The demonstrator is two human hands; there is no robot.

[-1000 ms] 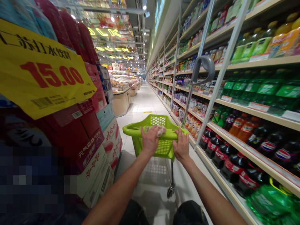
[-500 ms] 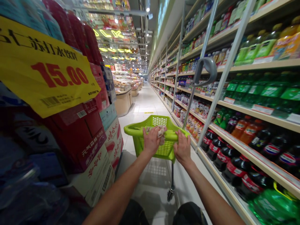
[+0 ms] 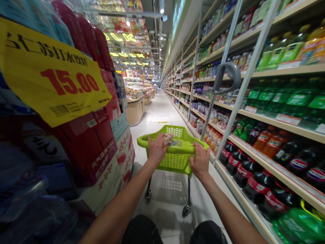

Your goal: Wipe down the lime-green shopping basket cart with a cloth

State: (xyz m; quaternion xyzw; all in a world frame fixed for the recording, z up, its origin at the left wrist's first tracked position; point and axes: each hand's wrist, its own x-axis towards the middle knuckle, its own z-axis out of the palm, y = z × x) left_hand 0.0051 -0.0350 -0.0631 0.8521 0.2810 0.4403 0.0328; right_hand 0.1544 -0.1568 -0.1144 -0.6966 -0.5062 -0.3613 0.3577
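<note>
A lime-green plastic shopping cart [image 3: 175, 159] stands on the aisle floor straight ahead of me. My left hand [image 3: 156, 148] rests on its near rim, closed around a crumpled whitish cloth [image 3: 168, 138] pressed against the rim. My right hand [image 3: 200, 160] grips the rim's right corner with curled fingers. The cart's grey handle [image 3: 228, 76] rises on two metal poles to the right, above my hands.
Stacked red and white drink cartons [image 3: 101, 149] with a yellow 15.00 price sign [image 3: 50, 81] crowd my left. Long shelves of soda bottles [image 3: 266, 162] line the right. The tiled aisle [image 3: 158, 112] runs ahead towards display islands [image 3: 134, 108].
The cart has rolled slightly forward, showing its wheels. My left hand with the cloth has slid left along the rim; my right hand keeps its grip on the corner.
</note>
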